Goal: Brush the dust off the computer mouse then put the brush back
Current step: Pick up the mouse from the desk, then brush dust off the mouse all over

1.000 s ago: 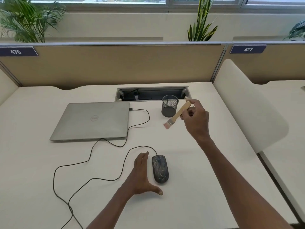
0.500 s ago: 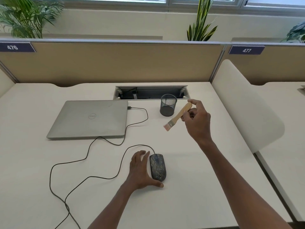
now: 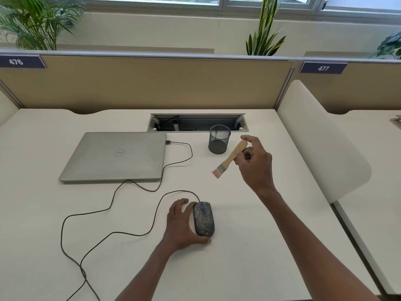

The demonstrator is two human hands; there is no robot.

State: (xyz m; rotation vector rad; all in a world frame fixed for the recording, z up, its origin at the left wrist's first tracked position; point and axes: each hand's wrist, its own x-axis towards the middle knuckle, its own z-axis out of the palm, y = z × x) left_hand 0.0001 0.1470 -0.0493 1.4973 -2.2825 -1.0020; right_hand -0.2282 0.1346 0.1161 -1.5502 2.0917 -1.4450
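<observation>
Dark grey oval computer mouse (image 3: 204, 219) with pale mottled speckle pattern, thin black cable (image 3: 112, 205). Small brush (image 3: 230, 158): light tan wooden handle, silver metal ferrule, pink bristles. Round black wire-mesh pen cup (image 3: 219, 139). Closed matte silver-grey laptop (image 3: 115, 156), paler round logo on lid. Off-white desk top (image 3: 249, 257). Tan fabric partition (image 3: 152, 83) with grey trim; navy number tags (image 3: 323, 68), white digits. Green potted plants (image 3: 263, 38).
</observation>
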